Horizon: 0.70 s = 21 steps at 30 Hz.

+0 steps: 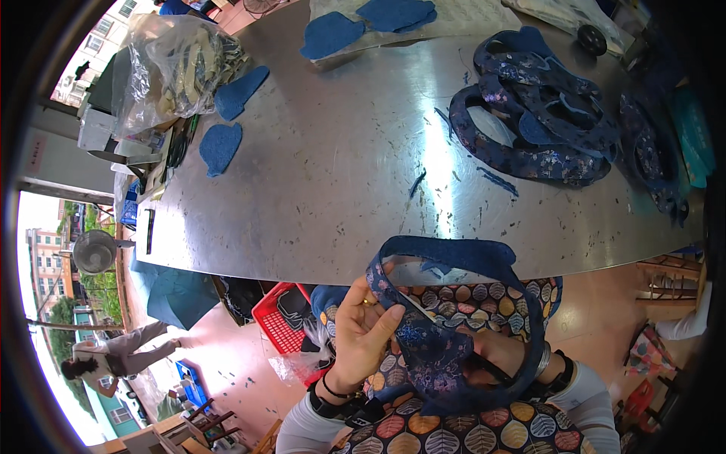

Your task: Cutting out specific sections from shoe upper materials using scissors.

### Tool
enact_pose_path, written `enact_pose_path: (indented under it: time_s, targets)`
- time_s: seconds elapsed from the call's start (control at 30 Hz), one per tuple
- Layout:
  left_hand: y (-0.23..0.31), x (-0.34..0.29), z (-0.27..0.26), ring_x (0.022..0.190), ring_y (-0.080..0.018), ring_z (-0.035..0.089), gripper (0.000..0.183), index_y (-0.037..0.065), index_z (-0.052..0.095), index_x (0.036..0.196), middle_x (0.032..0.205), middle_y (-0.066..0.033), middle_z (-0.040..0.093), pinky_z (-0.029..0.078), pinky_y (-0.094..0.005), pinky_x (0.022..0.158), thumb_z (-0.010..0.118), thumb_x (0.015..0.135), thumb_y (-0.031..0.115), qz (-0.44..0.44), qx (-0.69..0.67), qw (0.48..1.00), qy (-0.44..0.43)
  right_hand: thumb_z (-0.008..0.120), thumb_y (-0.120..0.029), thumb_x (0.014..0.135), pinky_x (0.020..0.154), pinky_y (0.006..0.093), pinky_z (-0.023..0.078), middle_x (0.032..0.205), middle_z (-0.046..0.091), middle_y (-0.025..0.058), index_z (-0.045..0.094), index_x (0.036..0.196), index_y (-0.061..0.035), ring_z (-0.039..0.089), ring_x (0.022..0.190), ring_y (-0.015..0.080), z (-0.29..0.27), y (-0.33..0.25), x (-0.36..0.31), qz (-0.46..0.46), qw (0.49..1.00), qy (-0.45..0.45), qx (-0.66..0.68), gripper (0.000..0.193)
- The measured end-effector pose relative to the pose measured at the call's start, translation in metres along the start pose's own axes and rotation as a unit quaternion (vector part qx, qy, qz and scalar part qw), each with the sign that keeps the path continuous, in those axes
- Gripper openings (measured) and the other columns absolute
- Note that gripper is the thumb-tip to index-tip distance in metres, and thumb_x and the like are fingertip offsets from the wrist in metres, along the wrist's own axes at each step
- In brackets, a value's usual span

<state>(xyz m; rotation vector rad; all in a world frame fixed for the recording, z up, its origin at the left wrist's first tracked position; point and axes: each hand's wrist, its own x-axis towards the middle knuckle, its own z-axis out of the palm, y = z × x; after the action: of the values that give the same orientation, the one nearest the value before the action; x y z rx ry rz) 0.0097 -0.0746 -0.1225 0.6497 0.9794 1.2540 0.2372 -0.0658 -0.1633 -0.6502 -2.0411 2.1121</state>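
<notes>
Below the metal table (318, 189), both hands' grips pinch a blue fabric loop (461, 303), its long axis upright.

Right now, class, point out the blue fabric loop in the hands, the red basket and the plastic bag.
blue fabric loop (454, 253): head view, top band.
red basket (272, 327): head view, mesh wall.
plastic bag (162, 68): head view, crinkled front.

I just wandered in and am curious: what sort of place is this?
Probably a small sewing or shoe-upper workshop. A metal worktable holds a pile of cut blue floral fabric loops and flat blue cut pieces, and both hands work another loop.
</notes>
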Motion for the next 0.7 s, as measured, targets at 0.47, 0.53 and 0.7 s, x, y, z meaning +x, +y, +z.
enact_pose_path:
  time_s: [0.47,0.53,0.7]
  targets:
    - [-0.001,0.003,0.004,0.064,-0.0083,0.059,0.07,0.002,0.015,0.14,0.124,-0.0176,0.049,0.049,-0.0179,0.045,0.05,0.082,-0.011,0.002,-0.052,0.999,0.006,0.061,-0.019,0.075,0.066,0.0245,0.042,0.08,0.054,0.0033,0.038,0.122,-0.0042,0.05,0.067,0.0124,0.01,0.016,0.004,-0.046,0.981,-0.022,0.186,0.055]
    - [-0.001,0.003,0.005,0.063,-0.0078,0.059,0.07,0.002,0.014,0.14,0.125,-0.018,0.048,0.049,-0.0181,0.045,0.05,0.082,-0.012,0.005,-0.055,0.998,0.001,0.062,-0.02,0.075,0.068,0.0232,0.041,0.083,0.053,0.0025,0.036,0.125,-0.0048,0.049,0.07,0.0115,0.006,0.008,0.001,-0.058,0.984,-0.025,0.165,0.059]
    - [0.002,0.004,0.009,0.06,-0.0079,0.059,0.072,0.002,0.012,0.14,0.125,-0.0183,0.049,0.049,-0.0181,0.045,0.05,0.081,-0.012,0.006,-0.056,0.998,-0.002,0.067,-0.028,0.076,0.071,0.021,0.039,0.089,0.052,0.0001,0.032,0.13,-0.0059,0.048,0.075,0.009,0.004,0.002,0.001,-0.046,0.983,-0.042,0.172,0.068]
